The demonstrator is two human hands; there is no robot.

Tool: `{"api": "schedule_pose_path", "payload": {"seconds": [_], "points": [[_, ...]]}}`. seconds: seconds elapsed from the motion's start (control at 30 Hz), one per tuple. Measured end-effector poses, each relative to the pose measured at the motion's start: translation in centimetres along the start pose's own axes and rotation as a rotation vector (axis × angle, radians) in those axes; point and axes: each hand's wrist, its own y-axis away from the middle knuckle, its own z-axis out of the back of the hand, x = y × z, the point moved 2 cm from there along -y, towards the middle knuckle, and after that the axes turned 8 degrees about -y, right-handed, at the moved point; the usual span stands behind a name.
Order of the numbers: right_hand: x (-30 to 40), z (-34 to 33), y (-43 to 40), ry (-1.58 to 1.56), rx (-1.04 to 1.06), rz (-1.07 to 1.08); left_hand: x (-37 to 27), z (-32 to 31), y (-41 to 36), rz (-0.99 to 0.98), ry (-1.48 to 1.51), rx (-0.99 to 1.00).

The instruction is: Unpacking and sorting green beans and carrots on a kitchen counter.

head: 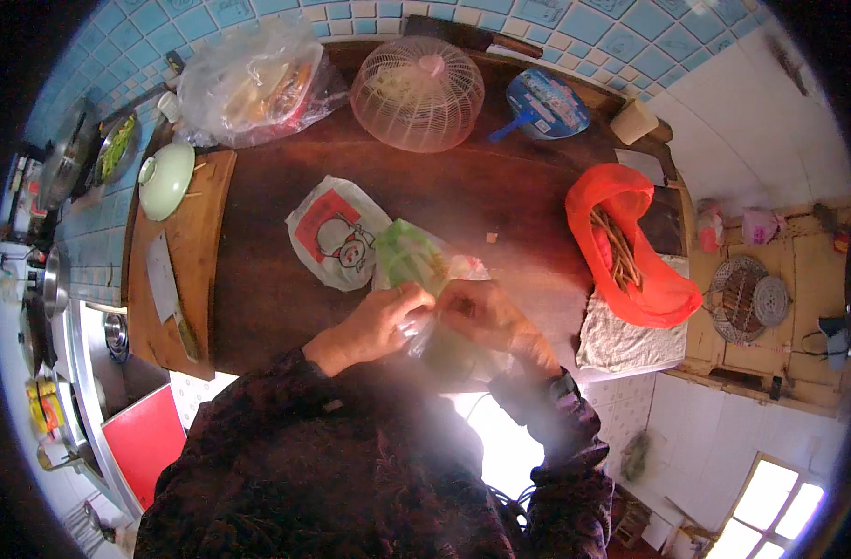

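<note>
Close together near the front edge of the dark wooden table (pixel 286 314), my left hand (pixel 380 321) and my right hand (pixel 488 318) pinch a thin plastic bag (pixel 411 255) with green and clear parts. The bag spreads out behind my fingers, and a clear part hangs below them. What it holds is hard to tell. Just left of it lies a white bag (pixel 340 237) with a red print and a cartoon figure. A small pale scrap (pixel 492 237) rests on the wood to the right.
A cleaver (pixel 162 276) and an upturned pale green bowl (pixel 168 182) lie on the cutting board (pixel 219 209) at left. Behind are a clear bag (pixel 258 91), a pink mesh food cover (pixel 418 105) and a blue fan (pixel 548 105). A red bag (pixel 649 279) with brown sticks sits on a cloth (pixel 628 342).
</note>
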Motion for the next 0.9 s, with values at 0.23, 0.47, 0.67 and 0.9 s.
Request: {"api": "schedule_pose_path", "payload": {"seconds": [0.23,0.47,0.67,0.9], "points": [[1.7,0.0,0.3,0.57,-0.179,0.206,0.4,0.5,1.2,0.097,0.012,0.138],[0.0,-0.6,0.3,0.598,-0.258,0.239,-0.2,1.6,1.7,0.066,0.087,0.187],[1.5,-0.2,1.1,0.532,-0.191,0.198,-0.7,2.3,1.2,0.306,0.236,0.185],[1.2,-4.7,1.8,0.658,-0.354,0.17,-1.3,1.9,1.4,0.356,0.329,0.184]]}}
